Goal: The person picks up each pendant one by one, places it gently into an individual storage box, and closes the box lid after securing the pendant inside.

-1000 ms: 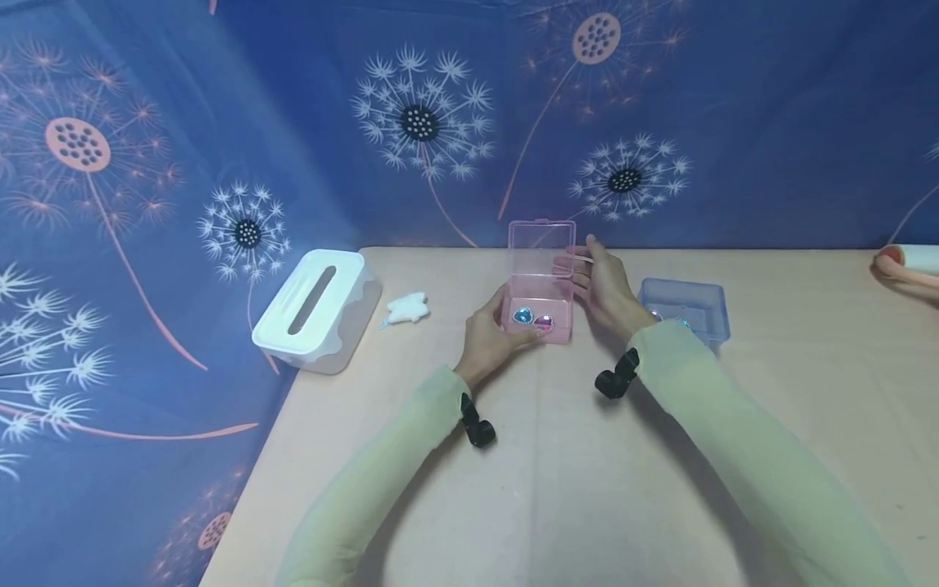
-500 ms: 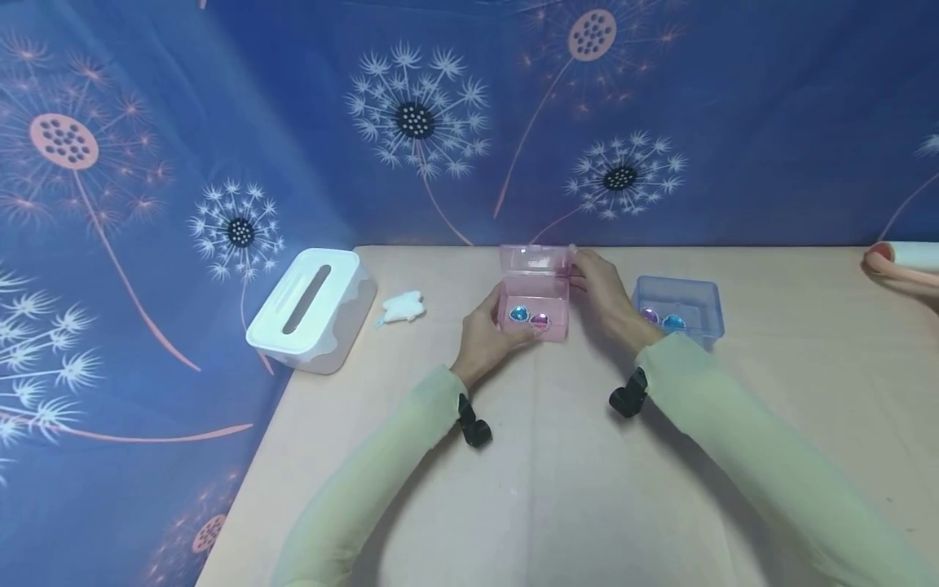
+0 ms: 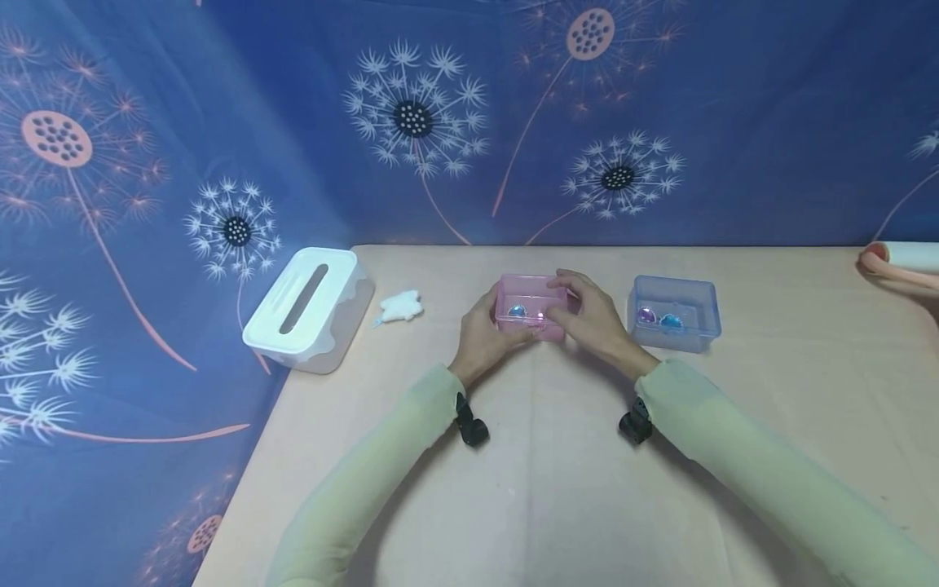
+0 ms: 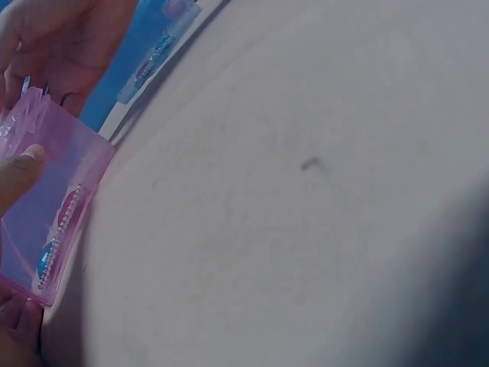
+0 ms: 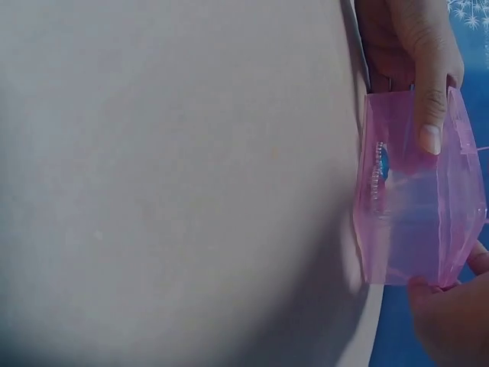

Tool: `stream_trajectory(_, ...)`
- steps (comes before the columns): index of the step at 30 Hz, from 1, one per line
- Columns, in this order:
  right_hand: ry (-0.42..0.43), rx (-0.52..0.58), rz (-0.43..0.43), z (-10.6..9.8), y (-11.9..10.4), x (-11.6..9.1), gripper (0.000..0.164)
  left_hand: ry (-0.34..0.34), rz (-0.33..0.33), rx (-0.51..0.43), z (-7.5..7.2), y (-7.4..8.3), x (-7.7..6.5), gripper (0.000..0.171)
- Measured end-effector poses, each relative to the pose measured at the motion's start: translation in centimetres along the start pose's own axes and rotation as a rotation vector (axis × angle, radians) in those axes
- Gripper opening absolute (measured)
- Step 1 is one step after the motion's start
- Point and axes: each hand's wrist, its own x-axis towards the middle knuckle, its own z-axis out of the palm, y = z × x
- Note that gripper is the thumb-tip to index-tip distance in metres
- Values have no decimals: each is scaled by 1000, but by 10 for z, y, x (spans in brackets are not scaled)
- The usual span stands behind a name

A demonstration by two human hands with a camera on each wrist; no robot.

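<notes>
A small clear pink plastic box [image 3: 552,328] rests on the table, its hinged lid [image 3: 524,281] folded down over the top. Through its walls show a blue gem [image 3: 517,311] and a pink gem [image 5: 412,157], with a beaded silver edge visible in the wrist views. My left hand [image 3: 480,338] grips the left side, thumb across the front wall. My right hand [image 3: 596,322] holds the right side and lid edge, fingers bent over the top and thumb toward the front. To the right stands a clear blue box [image 3: 693,306] holding a purple gem [image 3: 646,315] and a blue gem [image 3: 671,321].
A white-lidded tissue box [image 3: 308,302] stands at the left edge of the table. Beside it lies a small white plush-like piece [image 3: 399,306]. A rolled pink and white item [image 3: 905,259] is at the far right. Blue dandelion-print cloth [image 3: 469,204] hangs behind.
The pink box's upright lid has swung forward and down with my right hand, which now rests on the box. My left hand has kept its grip on the left side.
</notes>
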Motion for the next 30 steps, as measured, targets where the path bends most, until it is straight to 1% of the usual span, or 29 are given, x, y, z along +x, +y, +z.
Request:
stream_trajectory(5, 8, -62, -11, 4, 0, -1, 57, -3, 0, 4, 1, -1, -1, 97)
stream_trajectory(8, 11, -85, 1, 5, -1, -1, 62, -5, -2, 18, 2, 0, -2, 98)
stream_trajectory(15, -4, 12, 84, 5, -2, 0, 65, 3, 10, 15, 5, 1, 0, 98)
stream_trajectory(18, -1, 36, 94, 7, -2, -2, 66, -1, -2, 6, 5, 0, -1, 99)
stream_trajectory(22, -1, 41, 91, 11, -3, -3, 65, 2, -12, 5, 4, -1, -3, 100)
stream_trajectory(24, -6, 20, 92, 10, -5, -2, 66, 2, -13, 2, 4, 0, -2, 105)
stream_trajectory(27, -20, -51, 87, 6, -10, -2, 70, -6, -6, -4, 2, 4, 1, 119)
stream_trajectory(29, -25, -109, 71, 1, -15, -5, 72, -27, 10, -1, -4, 11, 2, 128)
stream_trajectory(30, -27, -138, 55, -2, -19, -7, 72, -40, 25, 16, -11, 16, 2, 131)
